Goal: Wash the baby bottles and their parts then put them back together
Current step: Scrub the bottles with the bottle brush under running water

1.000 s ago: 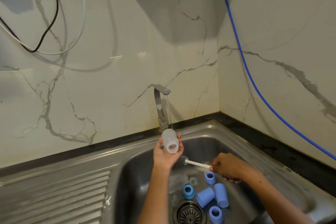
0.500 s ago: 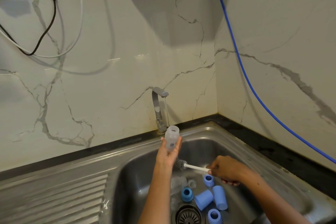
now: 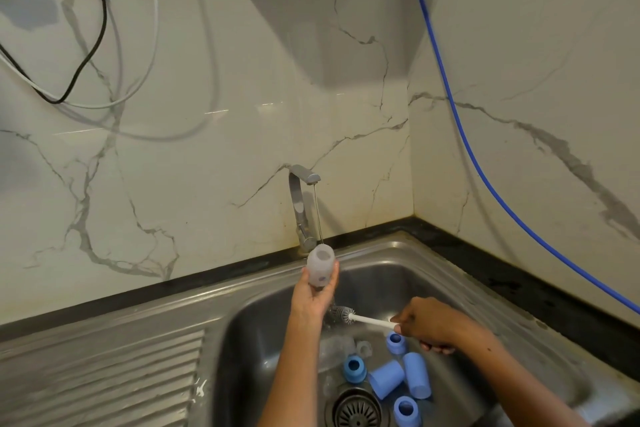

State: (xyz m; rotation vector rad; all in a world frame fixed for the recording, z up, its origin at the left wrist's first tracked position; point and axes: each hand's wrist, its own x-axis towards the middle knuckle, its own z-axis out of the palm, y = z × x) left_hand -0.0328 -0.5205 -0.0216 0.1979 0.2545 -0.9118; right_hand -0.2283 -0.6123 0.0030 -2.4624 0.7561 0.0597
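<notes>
Left hand [image 3: 313,291] is how we hold the clear baby bottle [image 3: 321,265] — fingers and thumb curled round its lower body, mouth tipped up under the thin stream falling from the tap [image 3: 302,204]. We see the bottle at about 12 o'clock over the sink basin [image 3: 391,274], just in front of the tap's base.

Our right hand [image 3: 429,326] grips the white handle of the bottle brush [image 3: 363,318], fingers wrapped round it; the bristled head points toward 9 o'clock and sits just below the left hand, whether touching it we cannot tell.

On the basin floor, at 6 o'clock from the bottle, lie the blue parts: one collar [image 3: 396,342] just under the right hand, another collar [image 3: 354,368] beside the drain, two caps [image 3: 386,378] lying on their sides touching each other, and a third collar [image 3: 407,410] nearest us. Clear pieces [image 3: 341,347] lie blurred between the arms. The drain strainer [image 3: 356,409] is at 6 o'clock of the basin — the ribbed drainboard [image 3: 104,381] stretches toward 9 o'clock.

A blue hose [image 3: 460,121] runs down the marble wall at 2 o'clock.
</notes>
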